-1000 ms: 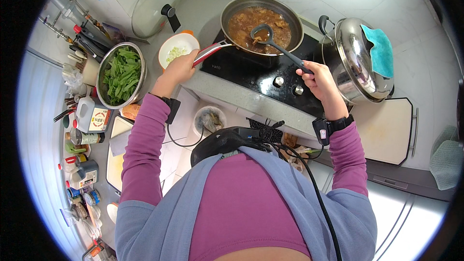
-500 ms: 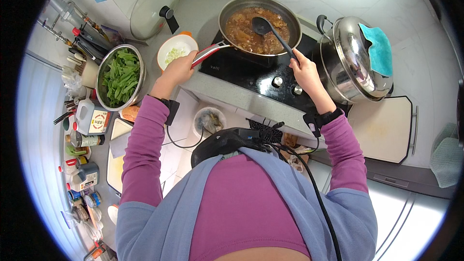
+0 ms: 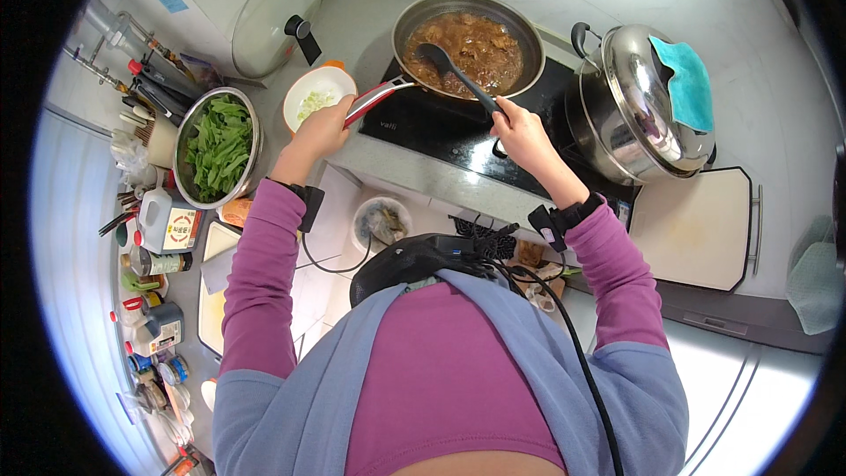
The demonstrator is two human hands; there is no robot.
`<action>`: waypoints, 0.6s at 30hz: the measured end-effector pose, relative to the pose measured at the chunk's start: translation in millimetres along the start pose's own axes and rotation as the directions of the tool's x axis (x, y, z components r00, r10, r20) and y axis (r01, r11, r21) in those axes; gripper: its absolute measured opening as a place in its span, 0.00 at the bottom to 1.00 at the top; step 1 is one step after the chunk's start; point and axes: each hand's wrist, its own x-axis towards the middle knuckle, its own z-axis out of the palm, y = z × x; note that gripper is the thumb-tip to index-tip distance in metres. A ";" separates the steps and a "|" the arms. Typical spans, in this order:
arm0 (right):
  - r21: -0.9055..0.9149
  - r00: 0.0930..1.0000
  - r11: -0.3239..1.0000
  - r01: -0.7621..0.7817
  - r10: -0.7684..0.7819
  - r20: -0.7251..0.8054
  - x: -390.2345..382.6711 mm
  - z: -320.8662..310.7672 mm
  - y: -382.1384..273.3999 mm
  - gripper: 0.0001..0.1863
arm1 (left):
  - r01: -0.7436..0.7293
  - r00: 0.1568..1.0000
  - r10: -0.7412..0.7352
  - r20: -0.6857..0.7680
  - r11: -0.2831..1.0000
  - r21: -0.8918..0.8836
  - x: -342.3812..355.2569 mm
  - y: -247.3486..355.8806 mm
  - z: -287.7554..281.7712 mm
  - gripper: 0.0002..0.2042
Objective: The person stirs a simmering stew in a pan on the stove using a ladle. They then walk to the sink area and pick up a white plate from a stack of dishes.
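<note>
My left hand (image 3: 324, 130) is closed on the red-and-steel handle (image 3: 374, 98) of a frying pan (image 3: 529, 44) on the black cooktop (image 3: 427, 126). My right hand (image 3: 520, 134) grips the shaft of a dark spatula or ladle (image 3: 465, 79), whose rounded head rests in brown, saucy food (image 3: 478, 46) at the pan's left side. Just left of the pan handle, a white bowl (image 3: 308, 84) with an orange handle holds chopped pale-green pieces, partly behind my left hand.
At left are a steel bowl of leafy greens (image 3: 214, 145), bottles (image 3: 163, 216) and utensils. A glass lid (image 3: 269, 18) leans at the back. Right of the pan stand a big lidded steel pot (image 3: 608, 115) with a teal cloth (image 3: 686, 84) and a cutting board (image 3: 687, 229).
My right hand has moved left, shifting the utensil's head from the middle of the pan toward its left side, now turned over. My left hand stays on the pan handle.
</note>
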 end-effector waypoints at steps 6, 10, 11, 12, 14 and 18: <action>-0.382 0.994 0.918 0.109 -0.105 0.031 -21.2 -19.5 7.2 0.17 | -0.031 0.999 0.031 -0.042 1.000 -0.003 -1.7 -2.2 1.9 0.25; -0.544 0.981 0.827 0.144 -0.193 -0.032 -20.9 -37.1 23.9 0.20 | -0.044 0.998 0.044 -0.052 0.999 0.000 -2.2 -2.1 2.1 0.25; -0.547 0.977 0.822 0.156 -0.211 -0.037 -16.8 -38.2 28.2 0.20 | -0.030 0.999 0.030 -0.046 1.000 0.000 -1.9 -1.4 2.1 0.25; -0.551 0.972 0.817 0.168 -0.229 -0.043 -12.6 -36.9 32.4 0.20 | -0.018 0.999 0.018 -0.043 1.000 0.003 -1.9 -0.6 2.3 0.25; -0.566 0.972 0.809 0.161 -0.229 -0.051 -3.1 -31.1 40.2 0.21 | -0.010 0.999 0.010 -0.039 1.000 0.000 -1.8 -0.1 1.9 0.25; -0.569 0.976 0.816 0.106 -0.194 -0.096 14.4 -13.4 48.4 0.20 | -0.018 0.999 0.018 -0.038 1.000 -0.008 -1.5 -0.6 1.6 0.25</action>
